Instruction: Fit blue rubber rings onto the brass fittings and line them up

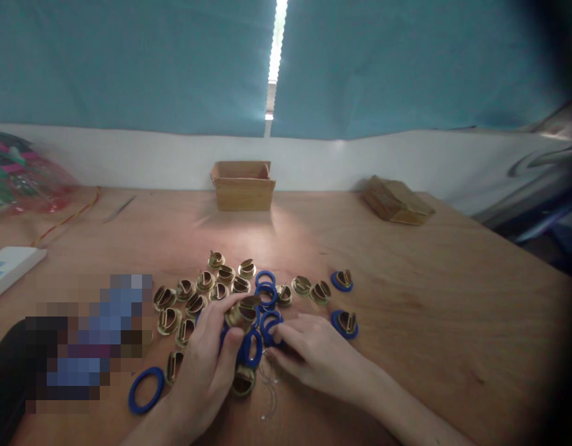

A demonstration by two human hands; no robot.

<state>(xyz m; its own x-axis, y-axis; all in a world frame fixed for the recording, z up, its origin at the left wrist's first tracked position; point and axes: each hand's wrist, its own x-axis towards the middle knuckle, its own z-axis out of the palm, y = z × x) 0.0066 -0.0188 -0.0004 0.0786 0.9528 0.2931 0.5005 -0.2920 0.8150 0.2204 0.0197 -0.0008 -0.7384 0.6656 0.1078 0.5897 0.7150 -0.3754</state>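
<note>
My left hand point(206, 362) is closed around a brass-coloured round flanged fitting point(243, 314), gripped between thumb and fingers. To its right, the bent fingertips of my right hand point(316, 350) pinch at a blue ring point(269, 327) among several others; another blue ring point(253, 348) stands on edge between the hands. Several more brass fittings point(205, 280) lie spread on the table beyond and left of my left hand. Thin, bright curved wire-like pieces point(269, 399) lie between my wrists. At the right, two fittings point(346, 321) are seated in blue rings.
A large blue ring point(146, 390) lies at the front left, close to a blurred-out object point(100, 334). An open cardboard box point(245, 195) stands at the back of the wooden table point(429, 347). Farther right is a crumpled brown carton point(397, 201). A white device point(11, 266) sits at the left edge.
</note>
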